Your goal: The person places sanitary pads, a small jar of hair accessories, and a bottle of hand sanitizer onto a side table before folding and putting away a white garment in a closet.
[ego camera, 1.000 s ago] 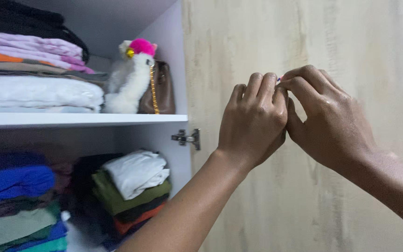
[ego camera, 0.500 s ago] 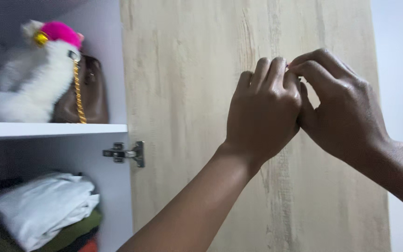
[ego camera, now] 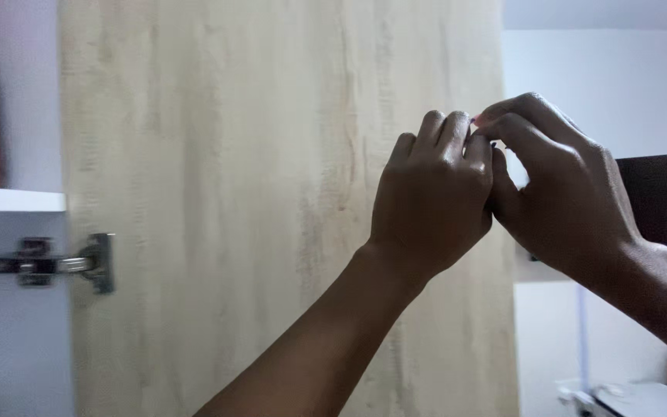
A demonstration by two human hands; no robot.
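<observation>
Pale wood-grain door is filling most of the view now. A second ago the wardrobe's folded clothes and the white plush toy were on show at the left; half a second ago only the toy and a brown bag remained. Your head is turning right, so the shelves are sliding out of sight and the door's outer edge is coming in.

Your left hand is curling into a loose fist in front of the door, knuckles toward you. Your right hand is pressing against it from the right, thumb and forefinger pinching over the left fingertips. Between them a tiny pinkish speck is peeking out; you are holding something small there, but what it is cannot be told. Both grips are narrow and closed on that speck, and their pose is staying the same across all three moments, so the fiddling at the fingertips is carrying on while only your gaze is shifting.

Left edge: a metal hinge and a sliver of white shelf are remaining. Right of the door, a white wall with a dark panel is appearing.
</observation>
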